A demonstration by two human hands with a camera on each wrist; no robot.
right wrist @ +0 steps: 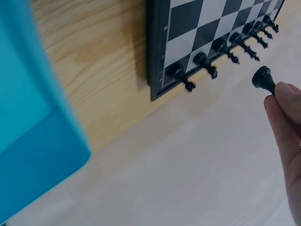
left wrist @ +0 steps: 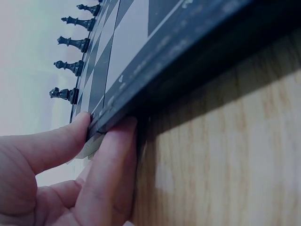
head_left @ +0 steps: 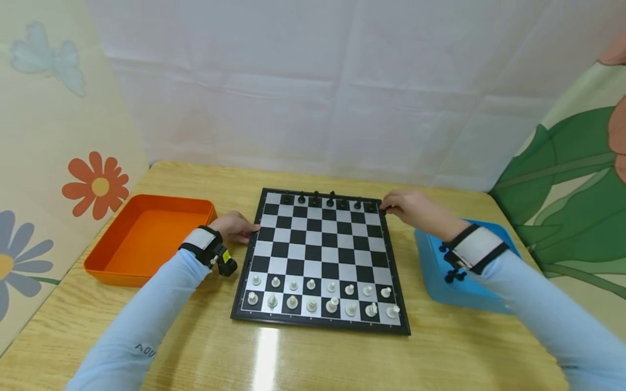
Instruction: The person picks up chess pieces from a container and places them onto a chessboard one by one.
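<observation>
A black-framed chessboard (head_left: 320,255) lies in the middle of a wooden table. White pieces (head_left: 313,296) fill its two near rows, and several black pieces (head_left: 331,201) stand along the far row. My left hand (head_left: 237,225) is at the board's left edge; in the left wrist view its thumb and a finger (left wrist: 113,165) pinch the frame (left wrist: 188,61). My right hand (head_left: 408,209) hovers at the far right corner, with a black chess piece (right wrist: 263,79) pinched in its fingertips (right wrist: 284,101) just beyond the black row (right wrist: 211,61).
An orange tray (head_left: 146,239) sits left of the board. A blue tray (head_left: 435,288) sits to its right, partly under my right forearm, and shows in the right wrist view (right wrist: 28,117). White and patterned screens close in the table's back and sides.
</observation>
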